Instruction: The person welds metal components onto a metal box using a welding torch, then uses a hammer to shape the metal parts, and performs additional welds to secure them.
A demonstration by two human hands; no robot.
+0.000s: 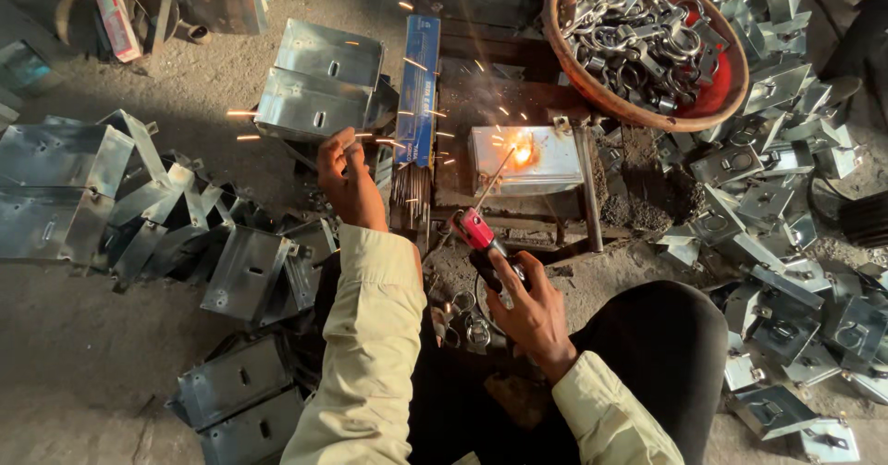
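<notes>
The right hand [535,310] is closed around a red-headed black electrode holder [481,241]; keeping its thin welding rod [494,180] steady on the sparking seam of the shiny rectangular steel plate [527,160] ahead would serve best. The left hand [344,176], fingers curled, looks empty. Folded grey metal brackets [250,271] crowd the floor; beyond, a round reddish basin of steel rings [647,39].

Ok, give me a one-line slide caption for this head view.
Right hand holds a red electrode holder, its rod sparking on a metal box; left hand raised beside stacked metal brackets.
</notes>
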